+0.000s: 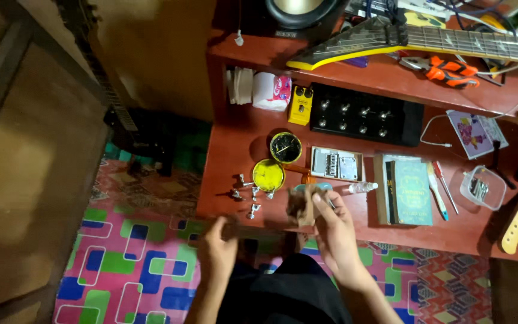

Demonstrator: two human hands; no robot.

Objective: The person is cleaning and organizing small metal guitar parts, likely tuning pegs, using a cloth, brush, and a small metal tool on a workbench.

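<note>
Two hands work at the tabletop edge: your right hand pinches a brown cloth (rub it firmly, evenly), while your left hand curls loosely, empty, below the tuning pegs.

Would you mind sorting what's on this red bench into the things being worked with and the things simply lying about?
In hand:
right hand with a dirty brown cloth and a small metal part
left hand
open yellow tin and its lid
loose metal tuning pegs

Lying about:
orange pliers
yellow pedal
black pedal board
books
</note>
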